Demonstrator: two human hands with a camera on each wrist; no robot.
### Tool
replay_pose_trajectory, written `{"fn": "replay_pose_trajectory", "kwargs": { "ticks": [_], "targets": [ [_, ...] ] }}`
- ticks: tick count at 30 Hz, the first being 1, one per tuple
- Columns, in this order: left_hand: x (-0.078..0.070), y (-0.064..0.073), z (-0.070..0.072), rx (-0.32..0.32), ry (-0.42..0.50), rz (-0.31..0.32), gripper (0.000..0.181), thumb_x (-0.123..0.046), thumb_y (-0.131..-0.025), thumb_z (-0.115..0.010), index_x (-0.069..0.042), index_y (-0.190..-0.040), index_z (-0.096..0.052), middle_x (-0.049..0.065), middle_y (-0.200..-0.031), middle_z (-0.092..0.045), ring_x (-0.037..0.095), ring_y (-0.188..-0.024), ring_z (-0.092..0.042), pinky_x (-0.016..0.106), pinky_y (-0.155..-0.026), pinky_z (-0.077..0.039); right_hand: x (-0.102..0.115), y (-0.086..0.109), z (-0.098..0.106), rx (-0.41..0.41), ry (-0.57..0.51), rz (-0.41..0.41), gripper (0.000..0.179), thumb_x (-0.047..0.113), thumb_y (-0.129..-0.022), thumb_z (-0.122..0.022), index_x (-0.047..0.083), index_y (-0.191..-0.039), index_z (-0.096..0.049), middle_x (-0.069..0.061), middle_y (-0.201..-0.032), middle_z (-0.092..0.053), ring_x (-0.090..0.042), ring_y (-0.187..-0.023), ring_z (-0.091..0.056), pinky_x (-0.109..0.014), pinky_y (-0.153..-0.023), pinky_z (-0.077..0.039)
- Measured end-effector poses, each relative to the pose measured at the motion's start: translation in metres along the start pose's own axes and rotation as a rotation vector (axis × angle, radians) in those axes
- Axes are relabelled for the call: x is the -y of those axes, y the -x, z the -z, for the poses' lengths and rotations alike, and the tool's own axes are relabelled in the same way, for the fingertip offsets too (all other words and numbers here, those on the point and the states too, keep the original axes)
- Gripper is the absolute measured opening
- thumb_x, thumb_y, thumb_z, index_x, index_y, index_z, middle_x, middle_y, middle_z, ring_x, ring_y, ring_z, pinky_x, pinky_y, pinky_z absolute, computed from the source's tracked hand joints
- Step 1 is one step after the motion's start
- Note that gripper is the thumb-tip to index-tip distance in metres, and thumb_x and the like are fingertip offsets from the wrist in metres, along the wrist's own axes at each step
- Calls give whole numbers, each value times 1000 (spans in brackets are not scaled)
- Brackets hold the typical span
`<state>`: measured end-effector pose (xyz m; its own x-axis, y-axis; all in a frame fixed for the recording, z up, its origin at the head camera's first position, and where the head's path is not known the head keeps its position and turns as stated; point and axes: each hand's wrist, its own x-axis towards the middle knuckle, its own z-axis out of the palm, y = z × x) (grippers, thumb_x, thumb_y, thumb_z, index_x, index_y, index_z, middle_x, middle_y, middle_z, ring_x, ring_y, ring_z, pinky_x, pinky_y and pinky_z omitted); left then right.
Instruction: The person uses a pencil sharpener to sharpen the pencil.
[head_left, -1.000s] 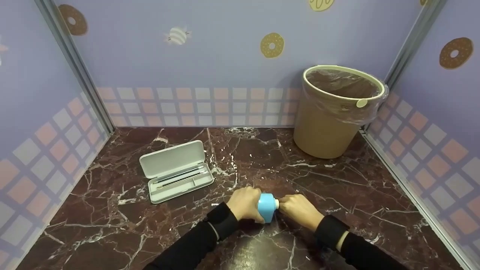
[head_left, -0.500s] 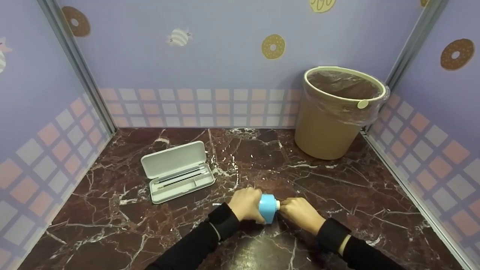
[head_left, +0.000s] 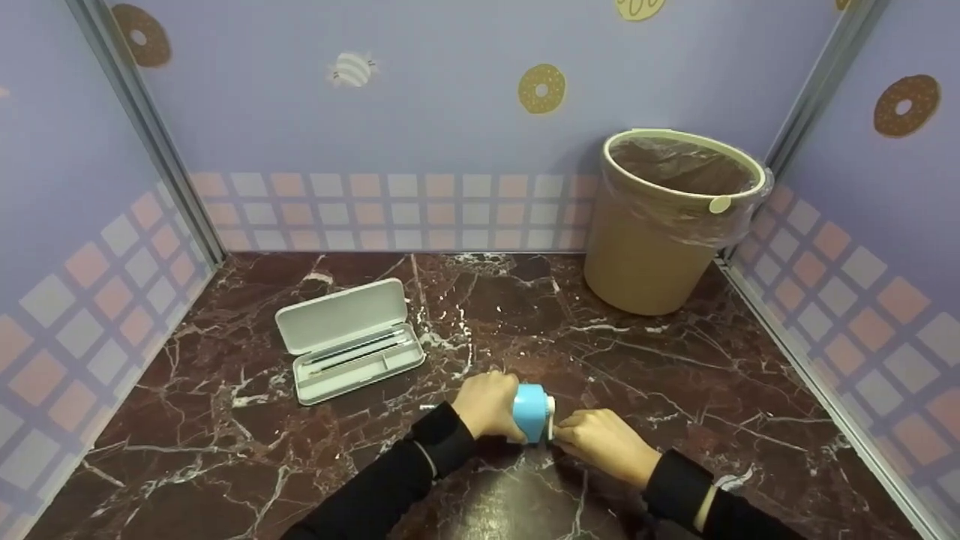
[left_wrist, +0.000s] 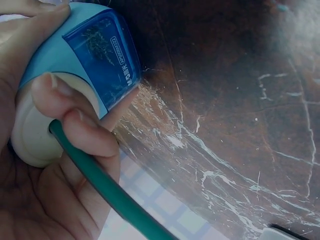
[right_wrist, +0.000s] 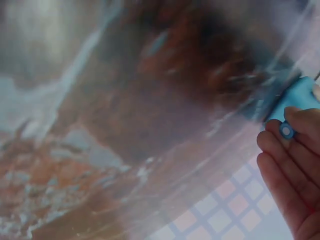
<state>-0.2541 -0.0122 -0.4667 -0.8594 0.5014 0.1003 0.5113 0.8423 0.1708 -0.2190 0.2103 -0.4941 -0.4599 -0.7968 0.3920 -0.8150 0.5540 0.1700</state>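
A blue pencil sharpener (head_left: pixel 529 412) lies on its side in my left hand (head_left: pixel 486 405), which grips it round the body. In the left wrist view a green pencil (left_wrist: pixel 100 182) sticks out of the cream front, with fingers curled against it. Shavings show inside the dark blue clear drawer (left_wrist: pixel 107 50). On the sharpener's right side is a cream crank (head_left: pixel 551 420). My right hand (head_left: pixel 604 442) pinches the crank's end; the right wrist view shows its small round blue-and-white knob (right_wrist: pixel 286 130) between thumb and finger.
An open white pencil case (head_left: pixel 360 382) with a few pencils (head_left: pixel 356 351) in it stands on the left of the marble-patterned table (head_left: pixel 225 472). At the back right is a tan bin (head_left: pixel 645 262) with a clear liner. Patterned walls enclose the back and sides.
My right hand has moved down and slightly toward me with the crank, which now points toward the near side. The left hand and sharpener stay nearly in place.
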Motion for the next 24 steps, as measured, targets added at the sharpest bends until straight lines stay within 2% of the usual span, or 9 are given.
{"fn": "replay_pose_trajectory", "kwargs": {
  "ticks": [5, 13, 18, 24],
  "targets": [
    [2, 0, 1, 16, -8, 16, 59, -46, -54, -96, -10, -91, -68, 3, -84, -70, 18, -73, -65, 33, -61, -53, 4, -1, 11, -44, 1, 43, 22, 13, -78, -83, 18, -74, -61, 10, -72, -69, -5, -60, -61, -22, -52, -46],
    [1, -2, 3, 43, 2, 13, 59, -45, -54, -96, -10, -92, -69, 3, -85, -71, 18, -74, -65, 35, -64, -55, 5, -1, 21, -91, 5, 53, 22, 20, -79, -84, 18, -73, -62, 11, -70, -67, -4, -59, -60, -20, -51, -45],
    [0, -3, 6, 56, -9, 15, 57, -44, -54, -96, -10, -89, -67, 3, -84, -70, 18, -73, -65, 35, -64, -56, 4, -4, 32, -120, 40, 78, 16, 15, -76, -85, 16, -80, -70, 10, -72, -68, -5, -60, -60, -21, -54, -47],
    [0, -3, 8, 66, -15, -11, 56, -43, -54, -96, -10, -90, -68, 3, -83, -71, 18, -73, -65, 35, -64, -57, 0, -8, 44, -130, 64, 91, 15, 13, -76, -85, 14, -87, -75, 9, -78, -74, -5, -66, -64, -19, -59, -52]
  ]
}}
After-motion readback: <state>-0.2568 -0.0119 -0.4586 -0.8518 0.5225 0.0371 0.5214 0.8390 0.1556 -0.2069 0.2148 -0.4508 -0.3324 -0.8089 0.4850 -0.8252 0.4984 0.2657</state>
